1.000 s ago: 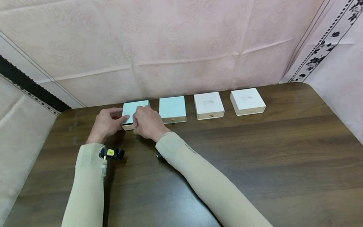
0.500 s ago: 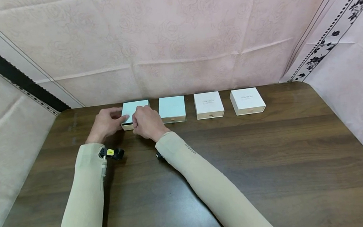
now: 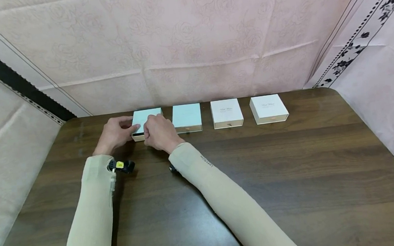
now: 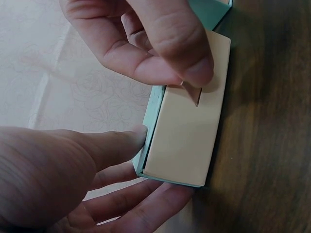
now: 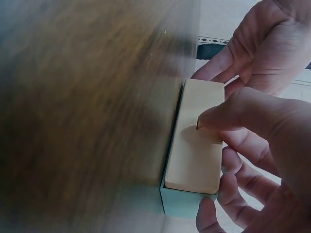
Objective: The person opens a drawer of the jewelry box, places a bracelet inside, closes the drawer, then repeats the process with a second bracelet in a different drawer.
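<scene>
The left grip [image 3: 114, 134] is holding the leftmost box [image 3: 143, 117], thumb pressing its top, fingers bracing its side. The right grip [image 3: 162, 132] is pinching the tab [image 4: 192, 92] on its drawer [image 4: 184, 138]. The box is sitting at the desk [image 3: 258, 180]'s far edge, near another blue box [image 3: 186, 116].

Matt box [image 4: 181, 138] — glossy wooden table [image 3: 257, 172].

My feed showed me a brown wood-grain desk [image 3: 314, 175], shiny toward the near edge and rounded at its far right corner. Along its far edge I saw, each apart from the next, the first turquoise box [image 3: 143, 118] nearest the far left corner, then the second turquoise box [image 3: 187, 116], the first white box [image 3: 227, 111], and, nearest the far right corner, the second white box [image 3: 269, 107].
</scene>
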A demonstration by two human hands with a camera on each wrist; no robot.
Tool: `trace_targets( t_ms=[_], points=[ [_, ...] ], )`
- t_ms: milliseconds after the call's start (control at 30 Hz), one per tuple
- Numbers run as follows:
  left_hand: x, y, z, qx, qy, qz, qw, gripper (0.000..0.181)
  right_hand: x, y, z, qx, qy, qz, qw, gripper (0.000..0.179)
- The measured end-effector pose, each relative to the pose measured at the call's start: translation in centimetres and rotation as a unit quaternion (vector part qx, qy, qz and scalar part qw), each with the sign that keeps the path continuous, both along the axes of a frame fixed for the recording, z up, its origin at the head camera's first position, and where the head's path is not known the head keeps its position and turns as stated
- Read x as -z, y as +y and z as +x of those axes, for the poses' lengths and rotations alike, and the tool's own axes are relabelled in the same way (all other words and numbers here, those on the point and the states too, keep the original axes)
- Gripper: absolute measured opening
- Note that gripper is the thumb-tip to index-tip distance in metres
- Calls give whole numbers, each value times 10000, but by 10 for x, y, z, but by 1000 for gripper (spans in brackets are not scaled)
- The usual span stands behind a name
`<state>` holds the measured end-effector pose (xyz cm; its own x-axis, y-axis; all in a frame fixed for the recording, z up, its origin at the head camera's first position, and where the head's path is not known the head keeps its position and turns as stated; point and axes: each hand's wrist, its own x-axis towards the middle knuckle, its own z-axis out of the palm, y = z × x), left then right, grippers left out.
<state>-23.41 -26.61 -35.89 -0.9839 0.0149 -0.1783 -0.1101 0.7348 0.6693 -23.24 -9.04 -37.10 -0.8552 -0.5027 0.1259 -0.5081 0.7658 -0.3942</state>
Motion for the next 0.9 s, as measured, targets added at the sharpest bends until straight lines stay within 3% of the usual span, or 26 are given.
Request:
trace_targets(
  t_ms=[900],
  points=[
    [0, 0, 0, -3, 4, -175, 9998, 61, -1, -1, 0, -36, -23, 153, 9999, 19]
  ],
)
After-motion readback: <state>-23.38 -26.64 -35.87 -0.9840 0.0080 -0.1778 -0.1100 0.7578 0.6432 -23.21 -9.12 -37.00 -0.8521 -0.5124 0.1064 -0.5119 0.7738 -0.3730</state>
